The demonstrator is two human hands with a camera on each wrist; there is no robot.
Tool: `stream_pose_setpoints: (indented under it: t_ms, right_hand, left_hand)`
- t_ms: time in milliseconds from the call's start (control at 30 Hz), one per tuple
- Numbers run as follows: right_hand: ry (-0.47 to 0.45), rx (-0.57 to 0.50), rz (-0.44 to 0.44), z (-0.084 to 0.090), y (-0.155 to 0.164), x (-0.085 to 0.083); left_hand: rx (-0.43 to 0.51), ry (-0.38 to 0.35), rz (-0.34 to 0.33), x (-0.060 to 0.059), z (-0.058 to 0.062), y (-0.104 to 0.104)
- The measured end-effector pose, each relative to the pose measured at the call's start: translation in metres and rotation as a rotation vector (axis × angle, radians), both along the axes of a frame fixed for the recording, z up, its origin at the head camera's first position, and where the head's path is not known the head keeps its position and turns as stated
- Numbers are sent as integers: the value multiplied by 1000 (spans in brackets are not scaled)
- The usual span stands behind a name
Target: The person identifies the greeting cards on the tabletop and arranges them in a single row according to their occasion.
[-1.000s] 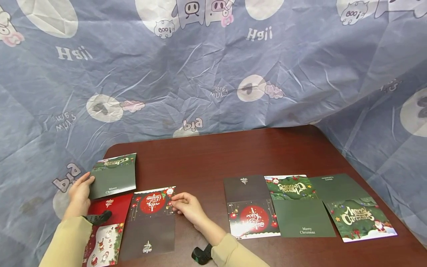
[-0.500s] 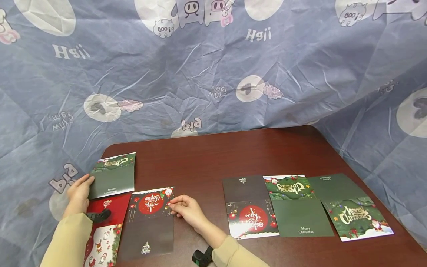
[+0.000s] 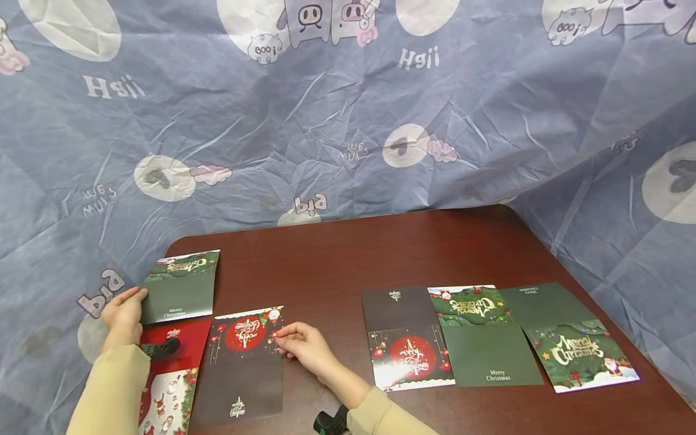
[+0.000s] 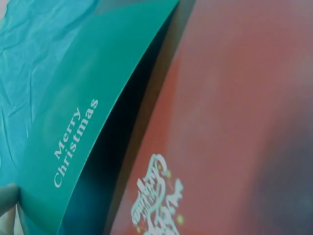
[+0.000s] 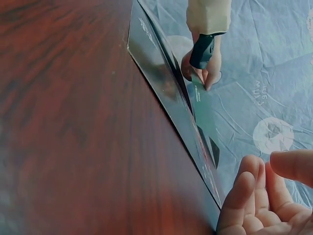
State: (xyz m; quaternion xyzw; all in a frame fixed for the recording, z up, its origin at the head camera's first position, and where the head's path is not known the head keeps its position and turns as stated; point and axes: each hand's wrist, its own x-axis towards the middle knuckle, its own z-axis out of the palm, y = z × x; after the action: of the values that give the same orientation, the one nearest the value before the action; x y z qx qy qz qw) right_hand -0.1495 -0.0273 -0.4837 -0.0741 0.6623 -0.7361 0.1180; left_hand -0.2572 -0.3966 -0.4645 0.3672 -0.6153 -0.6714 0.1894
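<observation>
Green on its printed upper face, the green card sits at the far left of the counter, its left edge pinched between the thumb and fingers of the person's left hand. Gripping it by the margin probably keeps the lettering uncovered and lets that side be tilted. Of the two hands, the right hand is harder to read: thumb and fingertips are gathered at the right edge of the dark card, perhaps to steady it, but whether they pinch it or merely touch it cannot be told. Between the green card and the person lies the red card, partly covered by the left wrist. Over on the right, a second dark card, a flat green card and a far-right card are opened out in a row, presumably so their designs show. Only the head view gives this whole layout. The left wrist view adds a shadowed gap beneath the green card's near edge, which suggests it is raised; the right wrist view, looking low across the counter, shows the dark card's layers parted rather than flat.
</observation>
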Motion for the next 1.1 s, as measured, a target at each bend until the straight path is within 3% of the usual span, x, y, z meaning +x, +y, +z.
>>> stream_pose_setpoints:
  t_ms: [100, 233, 733, 1100]
  right_hand:
    - [0, 4, -2, -5, -1, -1]
    - [8, -3, 4, -5, -2, -1]
    - [16, -34, 23, -5, 0, 2]
    - [34, -37, 21, -5, 0, 3]
  left_hand:
    - [17, 12, 54, -4, -1, -1]
    - [20, 12, 71, -4, -1, -3]
    - [69, 76, 64, -4, 13, -5]
    - [160, 152, 6, -2, 25, 0]
